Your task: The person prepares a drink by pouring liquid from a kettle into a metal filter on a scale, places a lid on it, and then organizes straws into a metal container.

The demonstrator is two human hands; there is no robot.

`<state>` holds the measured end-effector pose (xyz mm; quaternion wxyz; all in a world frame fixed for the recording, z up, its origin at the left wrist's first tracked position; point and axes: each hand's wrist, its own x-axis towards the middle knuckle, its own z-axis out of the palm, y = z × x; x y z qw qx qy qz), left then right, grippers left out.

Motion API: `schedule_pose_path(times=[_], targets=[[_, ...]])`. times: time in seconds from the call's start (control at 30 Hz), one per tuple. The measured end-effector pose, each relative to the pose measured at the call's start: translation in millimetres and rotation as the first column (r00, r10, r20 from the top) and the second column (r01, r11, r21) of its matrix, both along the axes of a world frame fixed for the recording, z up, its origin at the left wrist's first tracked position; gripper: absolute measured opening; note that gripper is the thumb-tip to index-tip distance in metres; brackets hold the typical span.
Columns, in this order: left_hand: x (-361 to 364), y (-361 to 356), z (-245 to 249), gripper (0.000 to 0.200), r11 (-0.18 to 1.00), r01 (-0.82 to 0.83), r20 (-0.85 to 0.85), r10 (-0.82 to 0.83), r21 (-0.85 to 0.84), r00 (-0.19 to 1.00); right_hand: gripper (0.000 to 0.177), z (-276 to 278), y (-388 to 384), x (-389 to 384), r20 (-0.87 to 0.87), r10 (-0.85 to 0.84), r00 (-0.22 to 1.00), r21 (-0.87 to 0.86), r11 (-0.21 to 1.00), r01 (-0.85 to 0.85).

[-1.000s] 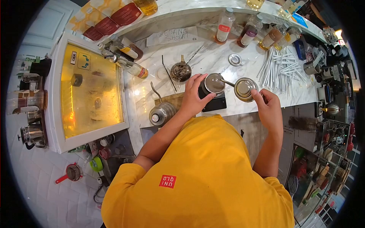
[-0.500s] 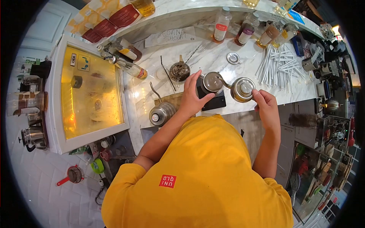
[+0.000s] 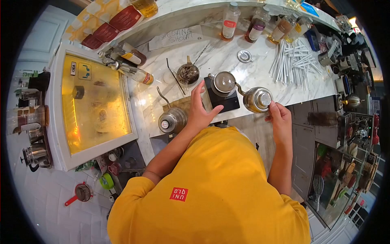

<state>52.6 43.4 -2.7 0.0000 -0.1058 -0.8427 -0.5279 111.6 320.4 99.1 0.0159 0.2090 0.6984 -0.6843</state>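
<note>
A small steel gooseneck kettle (image 3: 257, 99) hangs by its handle from my right hand (image 3: 280, 114), whose fingers are pinched round it. Its spout points left to the rim of a round vessel with greyish-brown contents (image 3: 224, 82). That vessel stands on a black scale (image 3: 228, 104). My left hand (image 3: 202, 106) is left of the scale, fingers spread and holding nothing. Beyond it is a glass pot with dark contents (image 3: 188, 73). A larger steel kettle (image 3: 173, 120) stands by my left wrist.
White straws (image 3: 295, 65) lie in a heap at the right of the marble counter (image 3: 170, 57). Labelled bottles (image 3: 230, 24) line its back. A small metal strainer (image 3: 244, 56) lies behind the scale. A yellow-lit cabinet (image 3: 97, 101) stands at the left.
My left hand has drawn away from the vessel on the scale. The small kettle's spout has moved slightly relative to the vessel, and the whole view has shifted a little.
</note>
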Motion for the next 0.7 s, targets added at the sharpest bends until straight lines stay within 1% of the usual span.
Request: schedule_pose_path(times=[0.13, 0.23, 0.33, 0.43, 0.53, 0.63, 0.7], targets=[[10.9, -1.8, 1.6, 0.112, 1.000, 0.016, 0.014, -0.016, 0.021, 1.000, 0.035, -10.1, -4.1, 14.2, -0.020, -0.055, 0.998, -0.039, 0.998, 0.054], [17.3, -3.2, -5.1, 0.111, 0.999, 0.037, -0.008, -0.037, 0.018, 0.999, 0.035, -11.4, -15.4, 22.3, 0.001, -0.127, 0.992, -0.052, 0.990, 0.127], [21.4, -3.4, -8.1, 0.110, 0.996, 0.054, 0.038, -0.057, 0.066, 0.998, 0.034, -22.7, -21.7, 31.0, 0.017, -0.175, 0.985, -0.070, 0.982, 0.175], [22.3, -1.2, -13.5, 0.109, 0.997, 0.053, -0.002, -0.053, 0.055, 0.999, 0.035, -38.3, -22.3, 40.4, 0.003, -0.167, 0.986, -0.172, 0.971, 0.165], [23.5, 1.8, -3.8, 0.107, 0.995, 0.037, 0.009, -0.038, 0.088, 0.999, 0.034, -36.2, -25.5, 42.7, 0.041, -0.174, 0.984, -0.208, 0.962, 0.179], [25.3, 4.2, -2.5, 0.107, 0.996, 0.038, 0.021, -0.040, 0.081, 0.999, 0.036, -40.7, -19.9, 43.1, 0.042, -0.142, 0.989, -0.222, 0.964, 0.148], [29.2, 6.1, -3.0, 0.105, 0.997, 0.037, 0.021, -0.038, 0.063, 0.999, 0.035, -41.3, -21.6, 40.5, 0.067, -0.155, 0.986, -0.195, 0.967, 0.165]])
